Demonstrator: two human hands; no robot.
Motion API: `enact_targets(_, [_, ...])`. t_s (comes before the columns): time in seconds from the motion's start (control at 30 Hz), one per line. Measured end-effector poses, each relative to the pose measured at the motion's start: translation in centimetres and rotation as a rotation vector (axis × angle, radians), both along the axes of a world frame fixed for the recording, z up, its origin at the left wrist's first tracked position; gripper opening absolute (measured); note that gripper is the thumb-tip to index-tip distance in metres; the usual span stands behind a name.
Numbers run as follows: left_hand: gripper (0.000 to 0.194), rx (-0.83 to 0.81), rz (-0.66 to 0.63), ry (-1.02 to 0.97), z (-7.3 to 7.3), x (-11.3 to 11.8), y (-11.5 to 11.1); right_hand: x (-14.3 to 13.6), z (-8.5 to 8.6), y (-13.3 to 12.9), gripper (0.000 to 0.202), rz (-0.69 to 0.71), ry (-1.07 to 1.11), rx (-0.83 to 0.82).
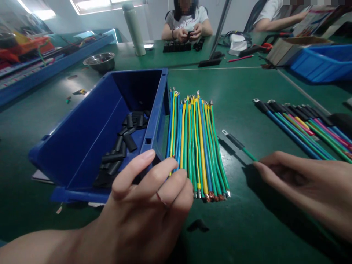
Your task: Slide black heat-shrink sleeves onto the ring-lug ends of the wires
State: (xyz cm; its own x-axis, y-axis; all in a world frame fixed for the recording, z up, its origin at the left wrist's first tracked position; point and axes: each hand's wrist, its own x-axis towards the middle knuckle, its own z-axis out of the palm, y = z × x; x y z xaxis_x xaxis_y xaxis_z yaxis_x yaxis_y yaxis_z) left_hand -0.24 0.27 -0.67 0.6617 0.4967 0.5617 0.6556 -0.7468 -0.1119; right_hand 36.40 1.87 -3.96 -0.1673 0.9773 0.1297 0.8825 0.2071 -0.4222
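Note:
Between the thumb and fingers of my right hand [299, 183] is a green cable [249, 153], raised over the table. Its far end carries a black sleeve and a flat metal lug. My left hand [154, 198], fingers apart and loosely bent, is over the near corner of a blue plastic bin [152, 121]; its thumb is hidden. Short black tube pieces [118, 146] lie inside that bin. Right beside it, a row of blue, yellow and green cables [192, 143] lies side by side, with metal lugs at the far ends and bare copper showing at some near ends.
Sleeved cables [302, 124] are grouped at the right. A loose black piece [198, 225] lies near the front. Farther back are a metal bowl [100, 61], a pale bottle [134, 29], a metal stand [210, 62] and another blue bin [323, 62]. Two people sit across the table.

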Motion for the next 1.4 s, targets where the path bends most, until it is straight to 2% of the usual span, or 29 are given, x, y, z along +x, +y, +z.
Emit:
enact_targets(0.1, [0.023, 0.027, -0.021, 0.028, 0.0, 0.1, 0.2, 0.3, 0.1, 0.5, 0.072, -0.012, 0.043, -0.072])
enact_targets(0.27, [0.023, 0.063, -0.059, 0.116, -0.3, 0.0, 0.3, 1.2, -0.2, 0.9, 0.079, -0.031, -0.083, -0.085])
enact_targets(0.43, [0.038, 0.078, -0.050, 0.162, 0.0, 0.4, 0.6, 3.7, -1.1, 1.0, 0.091, -0.025, -0.132, -0.437])
enact_targets(0.57, [0.042, 0.084, -0.050, 0.171, -0.1, 0.5, 0.7, 4.5, -1.0, 1.1, 0.092, 0.021, -0.130, -0.556])
enact_targets(0.67, [0.043, 0.088, -0.034, 0.191, -0.3, 0.6, 0.6, 2.9, 0.2, 1.7, 0.098, 0.054, -0.059, -0.546])
enact_targets(0.73, [0.044, 0.081, -0.031, 0.195, -0.3, 0.7, 0.6, 1.3, 1.2, 2.2, 0.099, -0.007, -0.067, -0.362])
enact_targets(0.83, [0.045, 0.081, -0.026, 0.165, -0.1, 0.9, 0.8, -0.2, 2.1, 2.6, 0.101, -0.022, -0.069, -0.252])
enact_targets(0.93, [0.046, 0.099, -0.028, 0.169, 0.1, 0.9, 0.8, 0.3, 2.0, 2.5, 0.101, 0.010, -0.064, -0.341])
enact_targets(1.13, [0.039, 0.075, -0.015, 0.211, 0.1, 0.7, 0.5, 3.8, 1.1, 2.2, 0.089, 0.096, -0.050, -0.608])
enact_targets(1.23, [0.041, 0.073, -0.021, 0.197, 0.1, 0.7, 0.5, 4.1, 1.2, 2.2, 0.086, 0.102, -0.046, -0.693])
enact_targets(1.3, [0.047, 0.071, -0.025, 0.193, 0.1, 0.7, 0.5, 3.4, 1.4, 2.3, 0.091, 0.084, -0.027, -0.685])
enact_targets(1.4, [0.050, 0.060, -0.026, 0.204, 0.1, 0.6, 0.5, 2.0, 1.9, 2.4, 0.099, 0.041, -0.045, -0.478])
